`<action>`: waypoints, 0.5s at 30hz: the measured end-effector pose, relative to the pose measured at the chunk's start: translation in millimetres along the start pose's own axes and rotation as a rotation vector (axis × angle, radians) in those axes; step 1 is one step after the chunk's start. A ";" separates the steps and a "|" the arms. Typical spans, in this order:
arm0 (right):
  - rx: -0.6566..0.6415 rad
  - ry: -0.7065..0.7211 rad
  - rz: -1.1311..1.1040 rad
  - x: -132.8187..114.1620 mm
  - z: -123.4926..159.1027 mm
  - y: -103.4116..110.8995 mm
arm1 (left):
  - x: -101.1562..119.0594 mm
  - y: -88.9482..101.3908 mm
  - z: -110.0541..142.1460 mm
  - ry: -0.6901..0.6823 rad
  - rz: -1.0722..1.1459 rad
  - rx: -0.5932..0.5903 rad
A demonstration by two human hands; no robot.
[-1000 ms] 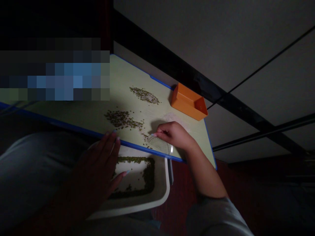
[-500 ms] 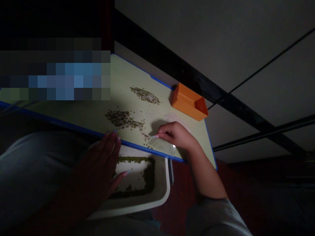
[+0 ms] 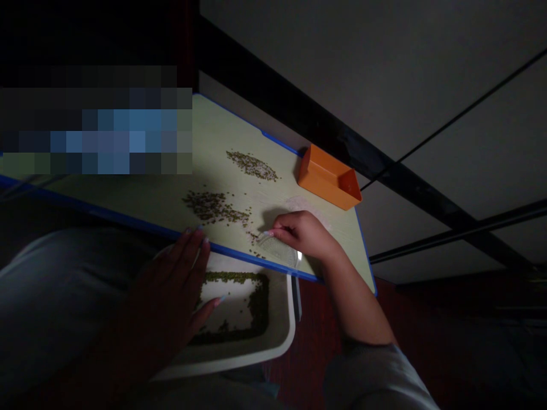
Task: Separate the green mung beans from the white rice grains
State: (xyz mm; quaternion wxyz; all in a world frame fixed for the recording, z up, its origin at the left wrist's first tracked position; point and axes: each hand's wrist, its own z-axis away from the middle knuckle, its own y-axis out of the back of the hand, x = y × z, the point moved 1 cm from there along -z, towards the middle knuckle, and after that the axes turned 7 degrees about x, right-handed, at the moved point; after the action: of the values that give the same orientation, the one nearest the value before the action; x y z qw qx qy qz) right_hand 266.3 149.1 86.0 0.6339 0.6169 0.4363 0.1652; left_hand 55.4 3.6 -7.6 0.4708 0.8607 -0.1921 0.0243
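Observation:
My right hand (image 3: 301,233) pinches the rim of a clear round plastic lid (image 3: 280,248), which is tilted over the near edge of the pale board (image 3: 209,122). Left of the lid, a loose pile of small greenish-brown seeds (image 3: 209,206) trails toward it, with a few scattered grains in between. My left hand (image 3: 183,279) is stretched out in shadow, its fingertips at the board's blue rim and its thumb over a white basin (image 3: 288,333). That hand holds nothing I can see. Green grains line the basin's floor along its sides.
A second seed pile (image 3: 253,165) lies farther back on the board. An orange open box (image 3: 329,179) stands at the board's far right corner. Behind it rises a pale panelled surface with dark strips (image 3: 384,102). The upper left is pixelated. Dark red floor (image 3: 314,324) shows below.
The clear lid shifts slightly to the left and its angle alters a little, so its glint looks different. My left hand, the seed piles and the box stay where they were.

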 end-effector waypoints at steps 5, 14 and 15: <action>0.020 -0.030 0.026 1.1 0.3 0.9 | 0.7 0.1 0.0 0.000 -0.006 0.013; 0.013 0.002 0.011 -1.7 -0.7 -0.4 | 0.7 -1.4 0.0 0.009 0.011 0.035; 0.016 -0.005 0.017 -1.7 -0.7 -0.2 | 0.8 -1.9 -0.1 0.007 0.013 0.034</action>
State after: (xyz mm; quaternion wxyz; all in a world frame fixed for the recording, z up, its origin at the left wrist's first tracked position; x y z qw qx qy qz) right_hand 264.7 148.2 86.5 0.6287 0.6260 0.4306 0.1655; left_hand 56.8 4.3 -8.9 0.4564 0.8674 -0.1955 0.0335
